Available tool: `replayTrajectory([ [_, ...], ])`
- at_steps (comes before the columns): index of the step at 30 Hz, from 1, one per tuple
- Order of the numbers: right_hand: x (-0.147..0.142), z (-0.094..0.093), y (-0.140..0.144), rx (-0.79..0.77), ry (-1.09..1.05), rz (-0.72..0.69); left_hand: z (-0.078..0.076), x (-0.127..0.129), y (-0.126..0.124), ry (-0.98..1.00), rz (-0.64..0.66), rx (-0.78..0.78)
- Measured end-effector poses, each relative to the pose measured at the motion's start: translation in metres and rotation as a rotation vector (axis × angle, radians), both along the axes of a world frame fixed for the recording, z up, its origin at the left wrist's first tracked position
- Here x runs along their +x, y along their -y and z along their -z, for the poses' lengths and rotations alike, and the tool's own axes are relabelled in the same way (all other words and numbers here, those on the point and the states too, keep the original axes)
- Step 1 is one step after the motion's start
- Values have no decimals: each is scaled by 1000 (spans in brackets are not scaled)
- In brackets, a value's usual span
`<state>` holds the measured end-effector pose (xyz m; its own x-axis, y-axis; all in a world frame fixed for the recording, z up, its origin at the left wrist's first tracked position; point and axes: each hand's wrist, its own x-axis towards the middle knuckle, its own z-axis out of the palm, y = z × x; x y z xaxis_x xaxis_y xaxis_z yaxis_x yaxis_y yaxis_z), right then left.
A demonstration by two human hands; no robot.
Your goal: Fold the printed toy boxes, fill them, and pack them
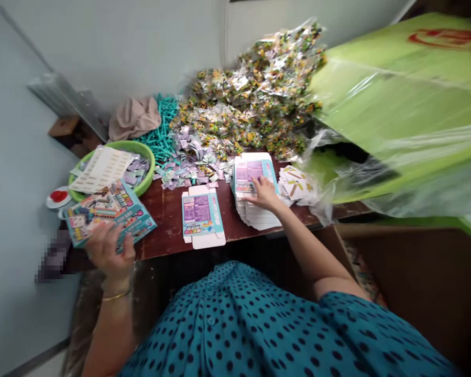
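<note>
At the table's left end, my left hand (111,248) is over the near edge of a printed teal carton (109,209). Its fingers and thumb are apart and slightly blurred, and the carton seems to rest on another one beneath. To the right, my right hand (264,193) lies with spread fingers on top of a stack of flat printed cartons (254,166). Between the hands, one unfolded flat carton (199,214), purple and teal with white flaps, lies near the front edge.
Behind are small sachets (192,157), teal sticks (164,125) and a heap of clear packets (251,99). A green basin (151,175) holds sachets and a printed sheet (101,170). Small cards (296,183), a large green bag (408,104) and an open cardboard box (412,262) are rightward.
</note>
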<state>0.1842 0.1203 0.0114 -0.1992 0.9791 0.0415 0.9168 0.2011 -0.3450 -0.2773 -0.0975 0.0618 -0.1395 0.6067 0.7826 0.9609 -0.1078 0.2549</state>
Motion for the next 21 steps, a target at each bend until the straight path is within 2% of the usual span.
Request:
replayTrajectory([
  [1,13,5,6,-36,45,-38,2,28,-16,71,115,-29],
  [3,27,12,16,-38,56,-124,12,90,-55,251,362,-228],
  [5,33,12,18,40,8,-49,29,154,-99,419,565,-457],
  [6,36,10,15,79,-16,66,39,182,-122,502,581,-545],
  [7,40,8,10,95,-42,203,49,209,-144,575,543,-638],
  [9,46,3,-4,68,-96,421,66,250,-182,619,485,-682],
  [10,48,1,-10,38,-123,465,73,266,-196,632,465,-699],
  [13,45,0,-21,10,-186,407,86,294,-220,640,433,-720],
  [16,38,5,-24,56,-226,368,95,301,-223,644,408,-711],
  [21,41,12,-33,64,-282,577,104,300,-218,642,390,-700],
])
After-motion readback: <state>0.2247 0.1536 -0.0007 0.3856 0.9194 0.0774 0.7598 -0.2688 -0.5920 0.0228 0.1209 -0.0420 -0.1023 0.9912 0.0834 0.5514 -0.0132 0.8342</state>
